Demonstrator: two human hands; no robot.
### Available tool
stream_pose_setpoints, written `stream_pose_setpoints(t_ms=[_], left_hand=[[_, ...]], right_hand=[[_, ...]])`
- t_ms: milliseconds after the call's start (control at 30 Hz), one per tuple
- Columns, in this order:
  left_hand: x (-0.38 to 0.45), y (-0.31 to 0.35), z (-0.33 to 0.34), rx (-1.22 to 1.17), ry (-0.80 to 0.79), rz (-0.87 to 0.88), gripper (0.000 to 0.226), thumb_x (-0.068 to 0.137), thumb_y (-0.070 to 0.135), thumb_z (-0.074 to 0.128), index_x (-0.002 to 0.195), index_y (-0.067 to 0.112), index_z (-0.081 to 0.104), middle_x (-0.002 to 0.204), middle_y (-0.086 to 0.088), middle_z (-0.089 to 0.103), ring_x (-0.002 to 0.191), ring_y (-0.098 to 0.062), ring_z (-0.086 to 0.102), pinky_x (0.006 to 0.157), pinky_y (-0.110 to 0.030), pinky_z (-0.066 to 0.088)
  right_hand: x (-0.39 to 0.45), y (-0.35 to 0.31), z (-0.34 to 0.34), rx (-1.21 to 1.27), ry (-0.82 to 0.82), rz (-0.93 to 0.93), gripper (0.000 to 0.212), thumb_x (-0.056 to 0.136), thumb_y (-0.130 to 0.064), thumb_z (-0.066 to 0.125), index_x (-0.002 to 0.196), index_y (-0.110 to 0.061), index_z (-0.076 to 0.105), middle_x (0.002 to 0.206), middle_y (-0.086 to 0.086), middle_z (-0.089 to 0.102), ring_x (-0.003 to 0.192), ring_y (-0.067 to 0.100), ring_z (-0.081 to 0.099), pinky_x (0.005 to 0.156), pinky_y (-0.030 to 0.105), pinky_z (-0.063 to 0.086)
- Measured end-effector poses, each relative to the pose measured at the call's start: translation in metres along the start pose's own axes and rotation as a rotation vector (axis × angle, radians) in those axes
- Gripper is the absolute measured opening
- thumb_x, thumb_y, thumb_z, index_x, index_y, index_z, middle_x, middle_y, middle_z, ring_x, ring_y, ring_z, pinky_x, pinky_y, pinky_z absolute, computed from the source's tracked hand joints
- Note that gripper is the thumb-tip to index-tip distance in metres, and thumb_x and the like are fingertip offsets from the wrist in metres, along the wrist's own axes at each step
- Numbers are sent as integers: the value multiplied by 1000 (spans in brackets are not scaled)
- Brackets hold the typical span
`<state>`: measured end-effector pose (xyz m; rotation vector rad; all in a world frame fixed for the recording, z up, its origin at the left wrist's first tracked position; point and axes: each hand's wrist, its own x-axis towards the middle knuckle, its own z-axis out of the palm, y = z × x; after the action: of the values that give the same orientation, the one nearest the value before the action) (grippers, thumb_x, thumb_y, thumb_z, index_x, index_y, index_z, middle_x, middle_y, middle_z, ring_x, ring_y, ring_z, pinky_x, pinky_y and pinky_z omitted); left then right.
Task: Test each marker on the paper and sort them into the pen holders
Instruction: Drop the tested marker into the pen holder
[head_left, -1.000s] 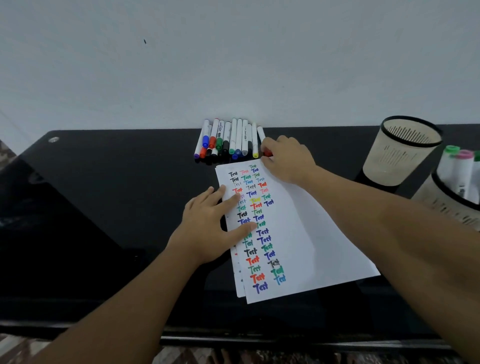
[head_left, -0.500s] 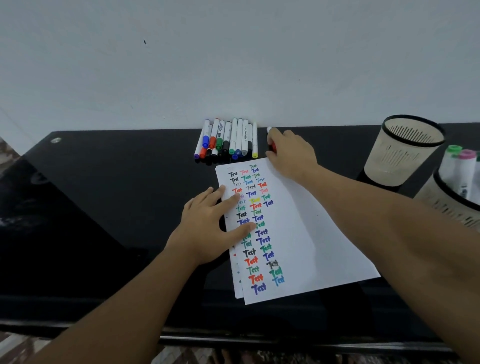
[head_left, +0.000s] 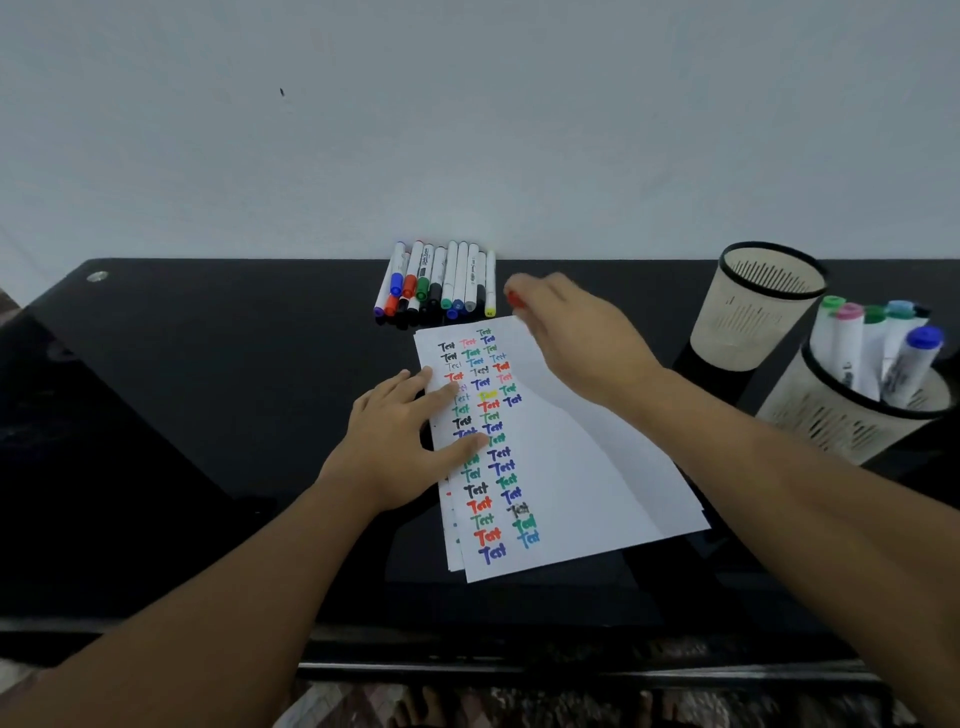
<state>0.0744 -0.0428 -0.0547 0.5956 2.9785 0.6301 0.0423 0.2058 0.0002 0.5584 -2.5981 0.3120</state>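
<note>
**Black counter against the wall**

A glossy black counter (head_left: 208, 415) carries a row of capped markers (head_left: 441, 280) along its back edge; just before them a stack of paper sheets (head_left: 571, 467) covered in coloured "Test" words; to the right, two beige pen holders, one empty (head_left: 753, 312), one holding markers (head_left: 841, 421).

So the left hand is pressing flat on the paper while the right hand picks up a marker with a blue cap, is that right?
Not quite. The head view shows the marker in the right hand has a red cap, not blue. The rest holds: the left hand lies flat on the paper, fingers spread.
</note>
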Motion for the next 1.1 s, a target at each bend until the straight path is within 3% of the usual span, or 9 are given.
stream_pose_setpoints(t_ms=[100, 200, 300, 500, 800, 967, 1100], left_hand=[[-1, 1, 0, -24, 32, 0, 86, 84, 83, 47, 155, 36, 35, 165, 4, 25, 154, -17, 13, 124, -44, 7], [-1, 1, 0, -4, 75, 14, 82, 87, 78, 48, 156, 35, 34, 162, 3, 32, 151, -18, 20, 123, -44, 16], [-3, 1, 0, -15, 137, 45, 77, 90, 70, 52, 155, 31, 37, 156, 3, 41, 145, -16, 30, 119, -41, 26], [-1, -2, 4, -7, 190, 87, 68, 95, 60, 54, 153, 27, 42, 148, 4, 49, 138, -14, 38, 114, -38, 35], [-1, -6, 7, 17, 244, 205, 51, 100, 44, 54, 148, 27, 50, 133, 4, 58, 125, -13, 46, 103, -35, 44], [-2, -7, 8, 25, 274, 267, 47, 100, 41, 54, 144, 25, 55, 127, 4, 61, 119, -13, 48, 98, -33, 46], [-2, -8, 9, 18, 291, 253, 49, 100, 44, 53, 144, 23, 55, 126, 3, 62, 118, -13, 49, 97, -31, 45]], right_hand=[[-14, -15, 2, -56, -147, -69, 48, 110, -22, 47, 156, -26, 35, 107, 5, 55, 93, 22, 52, 74, 35, 43], [-29, -29, 3, 101, -292, 92, 42, 112, -38, 34, 150, -21, 37, 112, 7, 61, 95, 23, 55, 81, 39, 46], [-39, -34, 7, 74, -367, 79, 31, 111, -41, 31, 128, -20, 47, 104, 3, 60, 90, 21, 56, 80, 43, 50], [-42, -35, 6, -120, -488, 56, 43, 110, -53, 20, 143, -35, 41, 107, -4, 64, 87, 20, 63, 67, 36, 52], [-45, -39, 19, -150, -422, -2, 37, 107, -61, 18, 121, -38, 44, 88, -9, 67, 70, 15, 63, 59, 33, 54], [-45, -42, 23, -150, -400, -21, 37, 107, -62, 20, 118, -36, 44, 87, -11, 65, 65, 11, 59, 53, 28, 44], [-42, -41, 25, -127, -378, -9, 37, 106, -62, 21, 119, -35, 44, 90, -10, 66, 68, 10, 60, 59, 32, 53]])
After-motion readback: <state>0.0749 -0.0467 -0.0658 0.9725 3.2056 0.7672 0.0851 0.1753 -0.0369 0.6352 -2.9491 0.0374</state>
